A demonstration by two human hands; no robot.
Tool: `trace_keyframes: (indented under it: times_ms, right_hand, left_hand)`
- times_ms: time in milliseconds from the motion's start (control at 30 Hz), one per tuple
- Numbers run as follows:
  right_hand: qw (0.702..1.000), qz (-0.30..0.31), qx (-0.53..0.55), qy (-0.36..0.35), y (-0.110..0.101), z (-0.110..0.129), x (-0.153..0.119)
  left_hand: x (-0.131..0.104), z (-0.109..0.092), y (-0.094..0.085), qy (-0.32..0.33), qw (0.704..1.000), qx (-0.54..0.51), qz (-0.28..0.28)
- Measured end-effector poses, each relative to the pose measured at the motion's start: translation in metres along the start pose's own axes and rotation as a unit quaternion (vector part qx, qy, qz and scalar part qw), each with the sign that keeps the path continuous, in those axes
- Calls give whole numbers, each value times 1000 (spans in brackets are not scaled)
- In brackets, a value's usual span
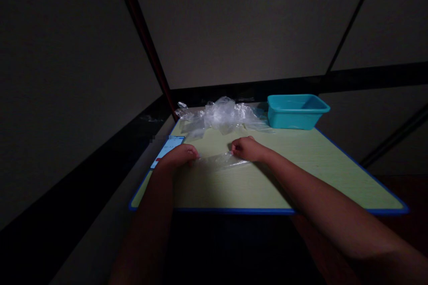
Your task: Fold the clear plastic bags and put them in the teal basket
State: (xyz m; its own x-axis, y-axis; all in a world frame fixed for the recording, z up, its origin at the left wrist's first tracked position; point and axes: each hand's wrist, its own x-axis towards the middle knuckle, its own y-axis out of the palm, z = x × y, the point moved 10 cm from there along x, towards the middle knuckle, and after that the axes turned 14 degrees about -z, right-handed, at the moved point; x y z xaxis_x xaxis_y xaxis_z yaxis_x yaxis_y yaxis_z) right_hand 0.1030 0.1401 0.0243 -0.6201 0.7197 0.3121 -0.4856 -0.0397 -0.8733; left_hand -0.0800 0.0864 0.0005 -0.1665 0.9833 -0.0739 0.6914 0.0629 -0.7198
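Observation:
A clear plastic bag (219,161) stretches between my two hands, low over the table top. My left hand (182,156) pinches its left end, with the fingers closed. At the other end my right hand (247,148) is closed on the bag, its fingertips curled inward. Behind the hands lies a loose heap of crumpled clear plastic bags (224,116) along the back of the table. Part of a lit phone (170,146) shows beside my left hand, which covers its lower right side.
The pale yellow-green table (321,173) has a blue edge. A turquoise plastic basket (294,119) stands at the back right corner, next to the bag heap. Dark-trimmed walls close in behind the table and to the left.

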Motion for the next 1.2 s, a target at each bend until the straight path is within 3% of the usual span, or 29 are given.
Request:
trace_keyframes:
  times_ms: [400,600,833,1033,1200]
  right_hand:
    - [1000,-9,-23,0,1,3,1]
    - [999,-10,-31,5,1,2,1]
    - [1000,-4,-28,13,0,2,0]
    - [999,1,-32,10,-2,4,-1]
    - [999,0,-35,10,-2,5,-1]
  left_hand:
    - [1,2,4,-6,999,-34,-3]
    - [2,-23,-3,91,993,-31,-71]
    - [3,-48,14,176,982,8,-73]
    - [7,-52,24,221,971,64,-64]
    - [7,-51,23,209,974,65,-54]
